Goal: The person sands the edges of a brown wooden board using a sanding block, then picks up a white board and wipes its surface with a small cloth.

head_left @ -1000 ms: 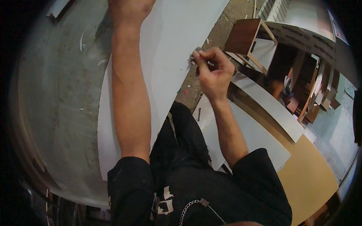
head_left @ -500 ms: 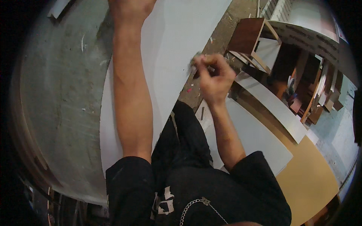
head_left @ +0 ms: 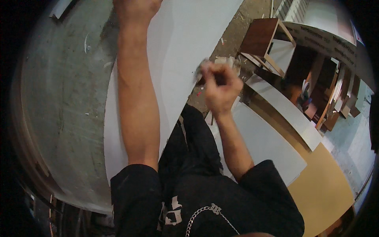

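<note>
A long white panel [head_left: 173, 51] lies on the grey worktable and runs away from me. My left forearm stretches over it, and my left hand [head_left: 136, 10] is at the top rim of the view, where its fingers are cut off. Beside the panel's right edge is my right hand [head_left: 223, 87], closed in a pinch. A small greyish thing [head_left: 202, 71] shows at its fingertips against that edge, too smeared by motion to name.
The grey worktable [head_left: 67, 102] spreads to the left, with a white strip at its far corner. To the right are a brown wooden frame box [head_left: 258, 37], a curved-looking white board [head_left: 284, 108], a tan sheet [head_left: 323, 185] and stacked offcuts [head_left: 339, 91]. Scraps litter the floor.
My right hand has slid a little toward me along the panel's edge, still pinched. The left arm and the panel stay nearly where they were.
</note>
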Demonstrator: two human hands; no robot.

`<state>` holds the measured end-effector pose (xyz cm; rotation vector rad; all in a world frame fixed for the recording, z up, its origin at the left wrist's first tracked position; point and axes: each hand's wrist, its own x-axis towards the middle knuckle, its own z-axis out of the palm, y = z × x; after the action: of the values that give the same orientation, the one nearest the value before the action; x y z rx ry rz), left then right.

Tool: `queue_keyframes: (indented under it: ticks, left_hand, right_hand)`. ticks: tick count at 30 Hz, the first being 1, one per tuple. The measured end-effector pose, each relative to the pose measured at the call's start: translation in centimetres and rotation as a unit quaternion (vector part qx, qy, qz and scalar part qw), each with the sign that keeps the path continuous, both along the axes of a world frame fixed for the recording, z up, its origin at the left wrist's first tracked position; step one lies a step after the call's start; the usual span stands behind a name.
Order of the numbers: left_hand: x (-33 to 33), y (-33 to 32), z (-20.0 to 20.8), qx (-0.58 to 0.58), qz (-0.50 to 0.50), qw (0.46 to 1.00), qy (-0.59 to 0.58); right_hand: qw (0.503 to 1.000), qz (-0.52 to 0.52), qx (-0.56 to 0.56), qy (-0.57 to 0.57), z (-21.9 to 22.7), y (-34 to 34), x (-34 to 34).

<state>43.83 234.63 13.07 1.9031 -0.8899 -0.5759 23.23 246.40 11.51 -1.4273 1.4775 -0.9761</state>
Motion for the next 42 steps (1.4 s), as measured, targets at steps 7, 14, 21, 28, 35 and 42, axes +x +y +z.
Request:
queue_keyframes:
  ticks: [7,14,21,28,35,42]
  left_hand:
    - [0.6,0.3,1.4,-0.013,-0.013,1.000,0.003]
    - [-0.3,-0.1,1.0,-0.017,0.000,1.000,-0.012]
    - [-0.3,-0.1,0.2,-0.028,-0.011,0.999,0.025]
    - [-0.3,0.2,0.3,-0.014,-0.016,1.000,0.015]
    - [0.3,-0.1,-0.5,-0.051,-0.019,0.998,0.012]
    - [-0.2,0.2,0.4,-0.019,-0.003,1.000,0.008]
  right_hand:
    - [0.999,0.025,-0.026,0.011,-0.1,0.7,0.3]
    - [0.998,-0.015,-0.048,-0.048,-0.6,0.8,0.5]
    - [0.999,-0.033,-0.004,-0.033,-0.5,1.0,0.1]
    - [0.999,-0.022,-0.022,0.007,0.3,-3.2,0.1]
    - [0.999,-0.006,-0.043,-0.010,-0.2,-1.0,0.5]
    - [0.999,0.016,-0.032,-0.003,-0.2,-2.3,0.0]
